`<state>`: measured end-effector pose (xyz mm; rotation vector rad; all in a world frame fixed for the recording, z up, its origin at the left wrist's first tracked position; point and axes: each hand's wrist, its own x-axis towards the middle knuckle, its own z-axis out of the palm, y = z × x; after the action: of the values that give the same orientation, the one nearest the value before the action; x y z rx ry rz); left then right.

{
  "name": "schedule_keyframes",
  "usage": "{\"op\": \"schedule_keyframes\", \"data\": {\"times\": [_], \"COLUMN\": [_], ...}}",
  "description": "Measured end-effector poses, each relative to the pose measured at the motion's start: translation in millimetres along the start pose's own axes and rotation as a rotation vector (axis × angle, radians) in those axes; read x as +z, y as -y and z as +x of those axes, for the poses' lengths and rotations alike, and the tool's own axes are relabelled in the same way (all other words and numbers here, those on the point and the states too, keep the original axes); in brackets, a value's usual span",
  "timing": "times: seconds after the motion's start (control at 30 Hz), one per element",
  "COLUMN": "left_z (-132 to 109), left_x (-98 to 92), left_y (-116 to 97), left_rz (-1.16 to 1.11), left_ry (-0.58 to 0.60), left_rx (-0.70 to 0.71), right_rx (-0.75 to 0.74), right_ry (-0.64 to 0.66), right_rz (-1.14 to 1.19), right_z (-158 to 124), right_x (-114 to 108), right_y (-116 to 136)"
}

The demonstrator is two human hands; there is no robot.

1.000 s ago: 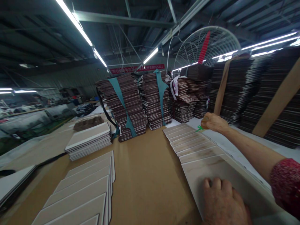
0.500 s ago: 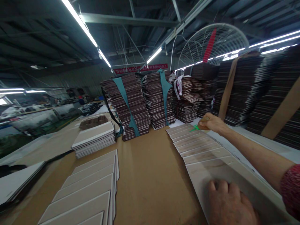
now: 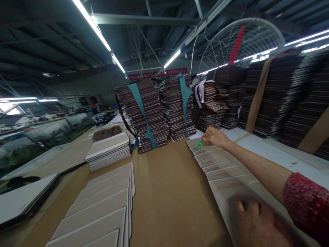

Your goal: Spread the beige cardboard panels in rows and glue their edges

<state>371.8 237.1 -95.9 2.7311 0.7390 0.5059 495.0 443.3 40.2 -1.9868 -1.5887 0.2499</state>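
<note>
My right hand (image 3: pixel 214 138), at the end of a red-sleeved arm, is closed around a small brush with green bristles (image 3: pixel 198 144). The brush touches the far end of a fanned row of overlapping beige boards (image 3: pixel 223 168). Brownish, wet-looking streaks cross the exposed strips of these boards. Low on the right, my left hand (image 3: pixel 259 223) rests palm down on the nearest board, fingers apart and holding nothing. Part of that board is hidden under the hand and in shadow.
To the left lies another fanned row of beige boards (image 3: pixel 102 209), with a neat board stack (image 3: pixel 109 151) behind it. Tall stacks of dark boards (image 3: pixel 151 113) tied with teal strips stand at the back. More strapped stacks (image 3: pixel 272 92) rise on the right, near a large caged fan (image 3: pixel 246 44).
My right hand and the brush have swept left across the far boards, toward their left edge. My left hand stays on the nearest board. The view has shifted slightly.
</note>
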Motion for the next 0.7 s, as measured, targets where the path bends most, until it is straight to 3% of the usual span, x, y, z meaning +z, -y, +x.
{"op": "schedule_keyframes", "data": {"times": [0.3,0.7], "left_z": [1.6,1.5], "left_x": [-47.5,-42.7], "left_y": [-11.3,-15.2], "left_rz": [0.081,0.072], "left_ry": [0.173,0.163], "left_rx": [0.062,0.021], "right_rx": [-0.041,0.049], "right_ry": [0.007,-0.137], "right_rz": [-0.093,-0.164], "right_z": [-1.9,9.2], "right_x": [-4.7,-26.4], "right_y": [6.4,-43.1]}}
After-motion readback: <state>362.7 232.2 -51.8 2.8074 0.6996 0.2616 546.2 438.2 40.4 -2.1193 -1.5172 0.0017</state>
